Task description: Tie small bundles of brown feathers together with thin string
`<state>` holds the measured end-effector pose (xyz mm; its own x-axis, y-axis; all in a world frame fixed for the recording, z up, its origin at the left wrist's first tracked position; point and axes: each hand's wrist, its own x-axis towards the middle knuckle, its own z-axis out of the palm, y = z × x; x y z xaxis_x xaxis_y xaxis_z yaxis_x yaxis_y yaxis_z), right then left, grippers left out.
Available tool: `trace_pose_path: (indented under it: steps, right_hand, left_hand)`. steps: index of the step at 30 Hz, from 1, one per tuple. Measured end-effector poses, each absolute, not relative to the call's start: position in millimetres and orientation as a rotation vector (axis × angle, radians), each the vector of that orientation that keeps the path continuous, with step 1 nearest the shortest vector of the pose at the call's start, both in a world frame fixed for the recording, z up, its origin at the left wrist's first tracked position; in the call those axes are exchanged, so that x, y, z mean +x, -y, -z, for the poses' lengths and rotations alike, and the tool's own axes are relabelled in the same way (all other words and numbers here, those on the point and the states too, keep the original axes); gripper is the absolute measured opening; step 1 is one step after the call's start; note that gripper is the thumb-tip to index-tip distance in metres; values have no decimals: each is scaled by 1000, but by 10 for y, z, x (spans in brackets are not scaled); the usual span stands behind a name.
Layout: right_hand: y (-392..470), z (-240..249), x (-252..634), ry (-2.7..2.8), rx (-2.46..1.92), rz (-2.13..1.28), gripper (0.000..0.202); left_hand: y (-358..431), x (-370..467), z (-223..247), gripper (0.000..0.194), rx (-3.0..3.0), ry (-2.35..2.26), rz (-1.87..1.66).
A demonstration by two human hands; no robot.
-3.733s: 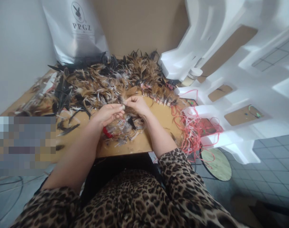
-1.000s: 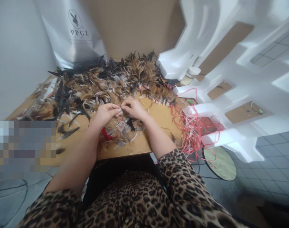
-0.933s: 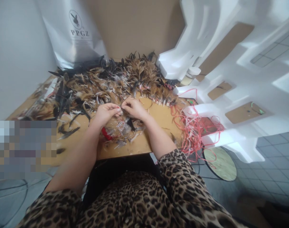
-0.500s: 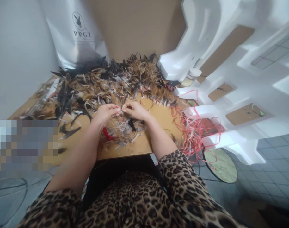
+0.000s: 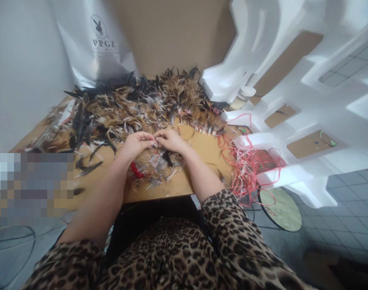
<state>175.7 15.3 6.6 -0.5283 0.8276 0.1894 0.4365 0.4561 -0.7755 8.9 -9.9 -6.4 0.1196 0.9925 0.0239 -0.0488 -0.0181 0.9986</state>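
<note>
Over the near middle of the table (image 5: 211, 157), my two hands meet at the fingertips. My left hand (image 5: 138, 143) is closed in a pinch, and my right hand (image 5: 168, 140) pinches from the other side, touching it. A small pale bit with a touch of red shows between them, too small to name; it may be a quill end. Just below lie loose pale feather scraps (image 5: 156, 165) and a red piece (image 5: 137, 170). Beyond my fingers spreads a big heap of brown and black feathers (image 5: 123, 104).
Brown feather bunches (image 5: 208, 121) lie right of the heap. Tangled pink string (image 5: 247, 173) hangs over the table's right edge, against white foam packing (image 5: 280, 177). A jar with a white lid (image 5: 247, 93) stands behind. At the back left is a silvery bag (image 5: 102, 60).
My fingers have shifted slightly while staying together in the pinch. The right fingers now curl a little further over the left fingertips. Everything on the table stays put.
</note>
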Motion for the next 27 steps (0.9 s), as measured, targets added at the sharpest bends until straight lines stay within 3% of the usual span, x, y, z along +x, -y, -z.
trace_pose_path:
  steps: [6, 12, 27]
  right_hand:
    - [-150, -72, 1768, 2231, -1111, -701, 20]
    - [-172, 6, 1759, 2209, -1177, -903, 20]
    - [-232, 103, 1720, 1901, -1151, -1360, 13]
  left_hand:
    - [74, 107, 98, 25, 1343, -1141, -1217]
    - [87, 155, 102, 18, 1576, -1230, -1278]
    - [119, 148, 115, 20, 1778, -1301, -1263]
